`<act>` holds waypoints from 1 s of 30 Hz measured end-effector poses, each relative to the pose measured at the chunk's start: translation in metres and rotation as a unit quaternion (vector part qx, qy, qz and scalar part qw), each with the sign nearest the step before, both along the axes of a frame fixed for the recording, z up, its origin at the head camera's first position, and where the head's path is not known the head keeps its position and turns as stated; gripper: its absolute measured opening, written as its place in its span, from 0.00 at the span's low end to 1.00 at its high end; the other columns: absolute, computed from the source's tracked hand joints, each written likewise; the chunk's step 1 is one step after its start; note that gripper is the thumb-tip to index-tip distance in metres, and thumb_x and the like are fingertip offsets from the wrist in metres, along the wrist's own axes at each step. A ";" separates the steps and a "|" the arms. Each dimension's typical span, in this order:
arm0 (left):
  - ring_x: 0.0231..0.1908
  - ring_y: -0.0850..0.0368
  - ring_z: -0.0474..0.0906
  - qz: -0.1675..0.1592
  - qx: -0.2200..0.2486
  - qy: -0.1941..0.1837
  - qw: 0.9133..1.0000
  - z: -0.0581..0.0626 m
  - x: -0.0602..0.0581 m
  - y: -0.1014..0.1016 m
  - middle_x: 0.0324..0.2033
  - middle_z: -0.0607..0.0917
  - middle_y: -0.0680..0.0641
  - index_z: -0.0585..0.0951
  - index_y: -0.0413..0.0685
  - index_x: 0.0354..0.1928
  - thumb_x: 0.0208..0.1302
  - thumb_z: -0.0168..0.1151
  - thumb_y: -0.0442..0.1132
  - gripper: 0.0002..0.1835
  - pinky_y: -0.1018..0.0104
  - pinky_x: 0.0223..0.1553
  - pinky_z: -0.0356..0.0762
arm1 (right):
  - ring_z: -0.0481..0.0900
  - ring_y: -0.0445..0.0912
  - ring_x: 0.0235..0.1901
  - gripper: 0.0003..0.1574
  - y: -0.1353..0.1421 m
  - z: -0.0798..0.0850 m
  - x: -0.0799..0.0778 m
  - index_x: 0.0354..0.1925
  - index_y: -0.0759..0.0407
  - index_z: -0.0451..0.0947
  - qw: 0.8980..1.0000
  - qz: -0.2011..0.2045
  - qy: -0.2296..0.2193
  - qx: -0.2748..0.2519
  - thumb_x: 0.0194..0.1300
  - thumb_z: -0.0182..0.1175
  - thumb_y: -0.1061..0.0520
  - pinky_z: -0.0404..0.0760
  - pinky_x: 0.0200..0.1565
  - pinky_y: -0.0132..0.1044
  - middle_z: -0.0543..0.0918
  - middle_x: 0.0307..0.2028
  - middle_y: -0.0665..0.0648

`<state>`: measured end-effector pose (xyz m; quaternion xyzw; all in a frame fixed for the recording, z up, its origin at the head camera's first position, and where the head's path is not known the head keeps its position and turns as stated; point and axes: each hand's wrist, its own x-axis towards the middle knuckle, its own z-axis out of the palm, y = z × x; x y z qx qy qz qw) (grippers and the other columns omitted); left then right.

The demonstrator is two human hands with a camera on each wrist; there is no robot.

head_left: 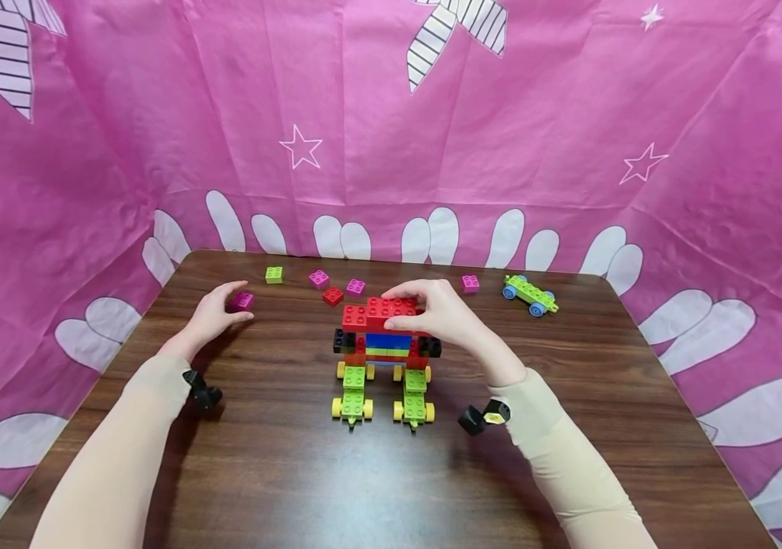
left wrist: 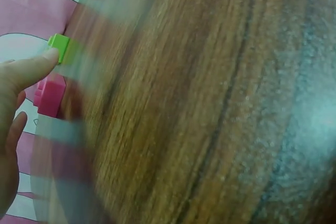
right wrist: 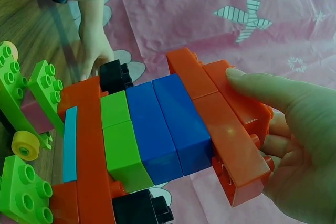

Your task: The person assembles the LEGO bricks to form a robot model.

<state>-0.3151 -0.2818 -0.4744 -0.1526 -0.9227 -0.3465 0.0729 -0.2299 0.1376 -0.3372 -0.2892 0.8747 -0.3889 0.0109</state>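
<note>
My left hand (head_left: 213,314) reaches around a magenta brick (head_left: 242,302) at the table's left, its thumb and fingers spread apart. In the left wrist view, that magenta brick (left wrist: 51,96) lies just beyond the thumb. With my right hand (head_left: 440,309) I grip a red brick (right wrist: 231,85) on top of a built figure of toy bricks. Beneath it the figure has a red layer (right wrist: 226,129), blue bricks (right wrist: 170,124), lime bricks (right wrist: 123,148) and black side bricks (head_left: 343,341). It stands on two lime wheeled bases (head_left: 353,393) with yellow wheels.
Towards the back of the brown table (head_left: 281,473) lie a lime brick (head_left: 274,274), magenta bricks (head_left: 318,278), a red brick (head_left: 332,296) and another magenta brick (head_left: 469,284). A lime wheeled base (head_left: 530,293) with blue wheels stands at the back right. Pink cloth (head_left: 377,137) hangs around the table.
</note>
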 end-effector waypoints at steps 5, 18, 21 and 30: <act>0.61 0.31 0.65 -0.008 -0.006 -0.015 1.000 -0.002 -0.003 -0.001 0.60 0.70 0.26 0.66 0.29 0.64 0.57 0.68 0.30 0.34 0.40 0.63 0.59 | 0.80 0.44 0.38 0.24 0.000 0.000 0.001 0.50 0.57 0.83 1.000 -0.001 -0.002 -0.004 0.55 0.72 0.51 0.80 0.37 0.37 0.86 0.45 0.54; 0.61 0.29 0.64 -0.024 -0.035 -0.022 0.999 -0.003 -0.007 -0.002 0.60 0.69 0.24 0.66 0.28 0.63 0.59 0.63 0.27 0.30 0.40 0.64 0.58 | 0.79 0.44 0.38 0.24 0.001 -0.002 0.001 0.49 0.58 0.83 1.000 0.000 -0.005 -0.014 0.55 0.72 0.52 0.79 0.36 0.36 0.86 0.45 0.54; 0.61 0.29 0.64 -0.026 -0.042 -0.022 0.999 -0.004 -0.007 -0.002 0.60 0.69 0.24 0.66 0.28 0.63 0.60 0.62 0.27 0.29 0.39 0.63 0.59 | 0.79 0.44 0.38 0.24 0.001 -0.003 0.001 0.50 0.58 0.83 1.000 0.000 -0.006 -0.017 0.55 0.72 0.52 0.79 0.36 0.36 0.86 0.45 0.54; 0.59 0.28 0.66 -0.027 -0.047 -0.008 0.998 -0.008 -0.008 -0.002 0.59 0.71 0.24 0.70 0.27 0.60 0.60 0.62 0.26 0.25 0.38 0.61 0.62 | 0.81 0.44 0.40 0.24 0.001 -0.004 0.000 0.50 0.57 0.83 1.000 0.000 -0.009 -0.021 0.55 0.72 0.52 0.81 0.40 0.37 0.86 0.45 0.54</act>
